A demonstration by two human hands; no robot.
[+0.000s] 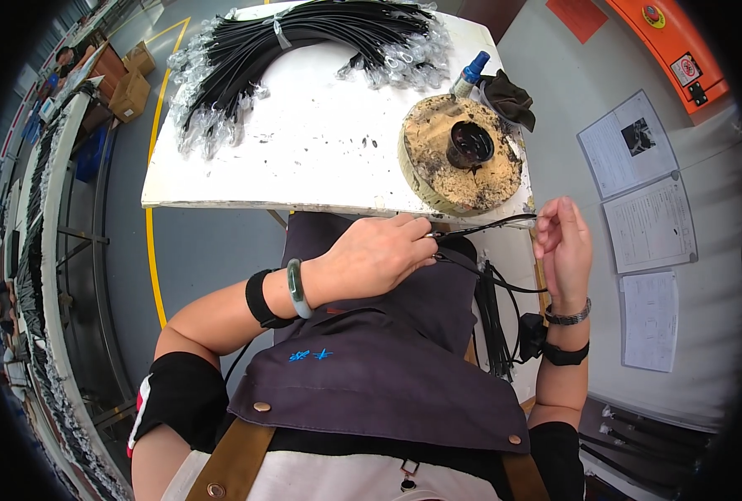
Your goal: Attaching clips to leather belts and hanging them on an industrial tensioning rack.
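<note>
My left hand (379, 255) is closed around one end of a thin black cable (488, 226), just below the front edge of the white table (304, 159). The cable runs right to my right hand (565, 246), whose fingers pinch its other end near the table's right corner. More black cables (494, 313) hang down over my dark apron between the two hands. I wear a green bangle and black wristband on the left wrist, a watch on the right.
A round sandy disc with a dark cup in its middle (463, 154) sits on the table's right side, beside a blue-capped spray bottle (469, 75) and a dark cloth (511, 98). A big bundle of black cables with clear-bagged ends (296, 50) lies at the back. Paper sheets (642, 196) hang right.
</note>
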